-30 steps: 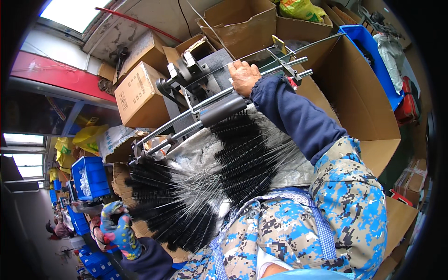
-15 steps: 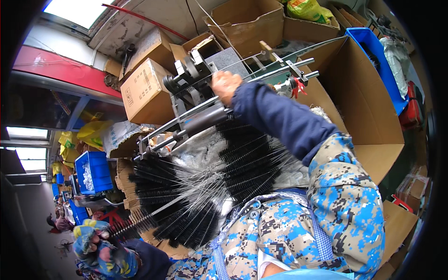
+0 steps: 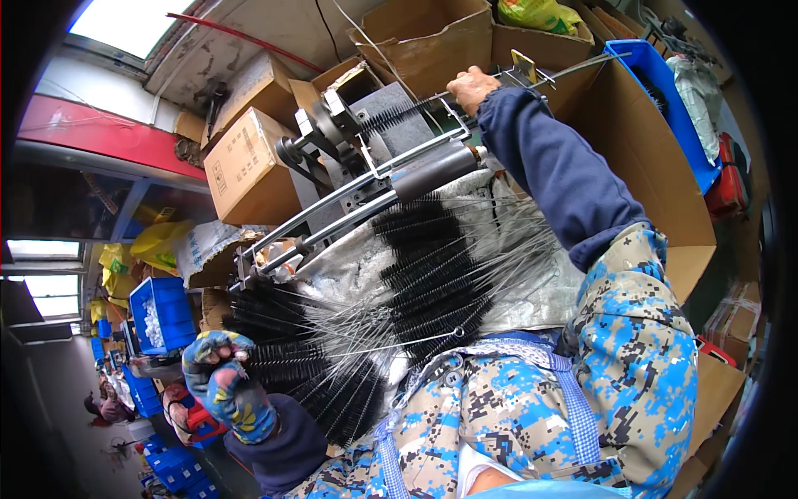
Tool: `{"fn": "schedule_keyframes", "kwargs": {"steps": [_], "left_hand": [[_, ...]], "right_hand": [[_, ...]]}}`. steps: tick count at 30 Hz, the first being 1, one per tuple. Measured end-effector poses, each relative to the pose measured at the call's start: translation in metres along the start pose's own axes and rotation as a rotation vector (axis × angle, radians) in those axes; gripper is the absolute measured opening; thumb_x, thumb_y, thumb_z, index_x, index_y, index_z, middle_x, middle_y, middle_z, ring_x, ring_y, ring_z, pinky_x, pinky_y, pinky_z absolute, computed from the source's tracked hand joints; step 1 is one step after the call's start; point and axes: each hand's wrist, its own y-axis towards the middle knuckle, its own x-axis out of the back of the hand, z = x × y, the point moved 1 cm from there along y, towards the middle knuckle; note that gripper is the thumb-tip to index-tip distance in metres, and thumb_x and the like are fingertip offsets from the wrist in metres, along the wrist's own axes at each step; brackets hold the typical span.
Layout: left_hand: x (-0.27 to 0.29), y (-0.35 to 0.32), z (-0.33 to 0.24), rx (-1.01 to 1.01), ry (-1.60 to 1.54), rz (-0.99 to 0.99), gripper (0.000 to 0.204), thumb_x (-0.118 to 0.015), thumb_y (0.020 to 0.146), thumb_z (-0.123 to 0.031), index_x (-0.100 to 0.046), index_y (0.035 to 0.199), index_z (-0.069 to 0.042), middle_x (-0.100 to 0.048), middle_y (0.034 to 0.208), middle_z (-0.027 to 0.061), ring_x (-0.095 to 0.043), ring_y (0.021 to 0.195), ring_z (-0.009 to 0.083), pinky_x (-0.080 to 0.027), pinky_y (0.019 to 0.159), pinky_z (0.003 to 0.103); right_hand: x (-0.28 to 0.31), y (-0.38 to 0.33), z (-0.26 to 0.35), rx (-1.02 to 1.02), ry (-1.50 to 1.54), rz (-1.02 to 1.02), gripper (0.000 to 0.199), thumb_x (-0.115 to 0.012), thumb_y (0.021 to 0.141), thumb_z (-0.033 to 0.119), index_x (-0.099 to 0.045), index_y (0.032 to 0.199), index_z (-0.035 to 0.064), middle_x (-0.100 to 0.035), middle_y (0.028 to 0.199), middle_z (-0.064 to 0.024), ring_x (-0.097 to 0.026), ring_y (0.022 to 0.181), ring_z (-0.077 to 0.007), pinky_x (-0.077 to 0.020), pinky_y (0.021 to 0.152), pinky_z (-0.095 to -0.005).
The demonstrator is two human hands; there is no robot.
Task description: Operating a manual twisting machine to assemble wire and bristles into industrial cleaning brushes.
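My right hand [image 3: 471,86] reaches up to the grey metal machine [image 3: 378,170] and is closed around the end of a thin black bristle brush [image 3: 403,115] lying along the machine's top. My left hand [image 3: 223,384], in a patterned blue glove, sits low at the left. It grips the black bristle end of a wire-stemmed brush [image 3: 332,353] from the fan of brushes. Several long wire brushes with black bristles [image 3: 428,274] are spread across a silvery sheet [image 3: 507,249] on my lap.
Cardboard boxes [image 3: 245,166] stand stacked behind and to the right of the machine. A blue crate [image 3: 677,108] is at the upper right, and other blue crates [image 3: 162,312] are at the left. Another person [image 3: 104,406] sits low at the far left.
My right hand slid rightward and up along the machine's top. My left hand dipped, then rose toward the fan of brushes, closed on one.
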Motion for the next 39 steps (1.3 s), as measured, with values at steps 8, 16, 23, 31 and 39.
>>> {"fn": "schedule_keyframes", "kwargs": {"steps": [8,16,23,31,39], "left_hand": [[0.058,-0.016,-0.031,-0.017,-0.106,-0.055,0.027,-0.057,0.067,-0.004,-0.049,0.092,0.000,-0.048,0.087,0.0115,-0.049,0.074,0.0213,-0.046,0.067,0.029],[-0.096,-0.016,0.020,-0.131,0.333,0.478,0.049,-0.063,0.065,0.009,-0.054,0.112,0.002,-0.057,0.107,0.0169,-0.057,0.096,0.0228,-0.049,0.080,0.033],[0.055,-0.037,0.019,0.188,1.699,0.322,0.080,-0.075,0.059,-0.006,-0.042,0.131,-0.012,-0.043,0.127,0.0189,-0.044,0.113,0.0361,-0.034,0.098,0.043],[0.097,-0.042,0.048,0.376,1.384,0.325,0.066,-0.068,0.055,0.002,-0.054,0.118,-0.011,-0.055,0.110,0.0133,-0.052,0.101,0.0312,-0.041,0.090,0.038],[0.071,-0.023,0.026,0.120,1.385,0.304,0.041,-0.052,0.052,0.004,-0.065,0.089,-0.008,-0.061,0.081,0.0079,-0.057,0.082,0.0265,-0.045,0.077,0.035]], "right_hand": [[0.055,-0.146,0.001,0.417,0.278,0.060,0.017,-0.065,0.069,0.006,-0.059,0.085,0.0039,-0.059,0.077,-0.0170,-0.061,0.074,-0.0312,-0.0501,0.064,-0.0395],[0.045,-0.182,0.167,0.924,1.346,0.396,0.043,-0.067,0.076,0.012,-0.049,0.114,-0.0003,-0.061,0.090,-0.0192,-0.061,0.082,-0.0296,-0.0469,0.076,-0.0338],[0.073,-0.111,0.092,0.515,0.276,-0.420,0.014,-0.057,0.070,0.006,-0.056,0.083,0.0089,-0.058,0.070,-0.0086,-0.061,0.063,-0.0279,-0.0466,0.057,-0.0384],[-0.004,-0.004,0.096,0.147,-0.032,-0.204,0.017,-0.052,0.078,0.014,-0.065,0.089,0.0109,-0.061,0.095,-0.0076,-0.058,0.091,-0.0230,-0.0414,0.073,-0.0408],[-0.004,-0.008,0.096,0.203,-0.099,-0.213,0.017,-0.053,0.078,0.015,-0.064,0.089,0.0096,-0.061,0.095,-0.0086,-0.058,0.092,-0.0230,-0.0434,0.072,-0.0394]]}}
